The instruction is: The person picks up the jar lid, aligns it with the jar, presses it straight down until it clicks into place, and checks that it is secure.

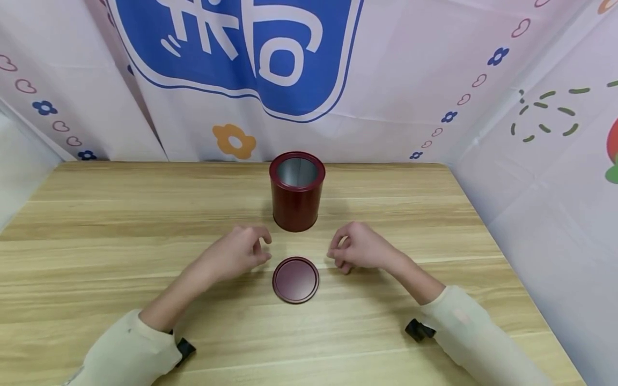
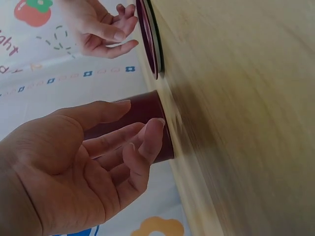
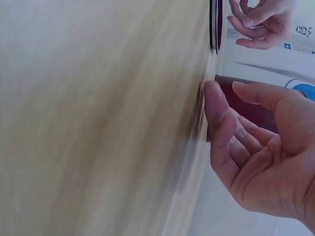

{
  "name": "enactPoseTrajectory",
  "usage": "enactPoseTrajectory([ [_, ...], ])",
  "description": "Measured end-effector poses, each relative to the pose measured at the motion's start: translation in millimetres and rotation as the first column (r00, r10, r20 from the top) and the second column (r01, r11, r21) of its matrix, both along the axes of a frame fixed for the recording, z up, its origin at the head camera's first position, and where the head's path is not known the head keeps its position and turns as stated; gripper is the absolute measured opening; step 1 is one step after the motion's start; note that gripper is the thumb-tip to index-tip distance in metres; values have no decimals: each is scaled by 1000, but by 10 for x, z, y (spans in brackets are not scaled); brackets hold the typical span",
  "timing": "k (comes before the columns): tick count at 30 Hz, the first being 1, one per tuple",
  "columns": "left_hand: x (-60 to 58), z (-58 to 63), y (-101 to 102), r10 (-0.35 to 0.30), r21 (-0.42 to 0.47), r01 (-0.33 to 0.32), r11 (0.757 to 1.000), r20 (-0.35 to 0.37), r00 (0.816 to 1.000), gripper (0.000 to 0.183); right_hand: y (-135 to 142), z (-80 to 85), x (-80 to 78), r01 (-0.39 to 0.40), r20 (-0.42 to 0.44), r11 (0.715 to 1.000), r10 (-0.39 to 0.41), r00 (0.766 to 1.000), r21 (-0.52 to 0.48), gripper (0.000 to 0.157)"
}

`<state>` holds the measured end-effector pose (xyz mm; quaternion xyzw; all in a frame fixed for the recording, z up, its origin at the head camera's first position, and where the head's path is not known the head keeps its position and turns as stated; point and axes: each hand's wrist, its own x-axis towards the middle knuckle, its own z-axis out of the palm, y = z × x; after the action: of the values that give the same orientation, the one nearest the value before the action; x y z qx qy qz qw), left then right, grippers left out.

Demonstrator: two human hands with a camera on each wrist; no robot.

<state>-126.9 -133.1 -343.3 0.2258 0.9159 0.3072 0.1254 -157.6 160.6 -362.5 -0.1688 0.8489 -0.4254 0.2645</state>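
Note:
A dark red round tin point(image 1: 295, 209) stands upright with its top uncovered, showing a bare metal inside. In front of it on the table lies its round dark red lid point(image 1: 295, 280). My left hand point(image 1: 238, 251) hovers just left of the lid, fingers loosely bent and holding nothing. To the lid's right, my right hand point(image 1: 361, 247) is held with loosely curled fingers and nothing in them. In the left wrist view the tin point(image 2: 140, 125) is partly hidden behind my left fingers. The right wrist view has the tin point(image 3: 251, 105) behind my right fingers.
The wooden table point(image 1: 120, 214) reaches back to a printed cloth point(image 1: 396, 80) hung behind it. Another cloth wall point(image 1: 541, 187) runs along the right side. Black straps point(image 1: 419, 329) show at both sleeves.

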Motion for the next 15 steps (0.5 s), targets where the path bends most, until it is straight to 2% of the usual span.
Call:
enactPoseTrajectory([
  [9, 7, -39, 47, -19, -21, 20, 1000, 22, 1000, 20, -106, -21, 65, -12, 104, 1000, 12, 995, -8, 10],
  [15, 27, -70, 87, 9, 10, -10, 1000, 160, 987, 20, -150, -49, 90, 11, 199, 998, 0, 980, -55, 10],
])
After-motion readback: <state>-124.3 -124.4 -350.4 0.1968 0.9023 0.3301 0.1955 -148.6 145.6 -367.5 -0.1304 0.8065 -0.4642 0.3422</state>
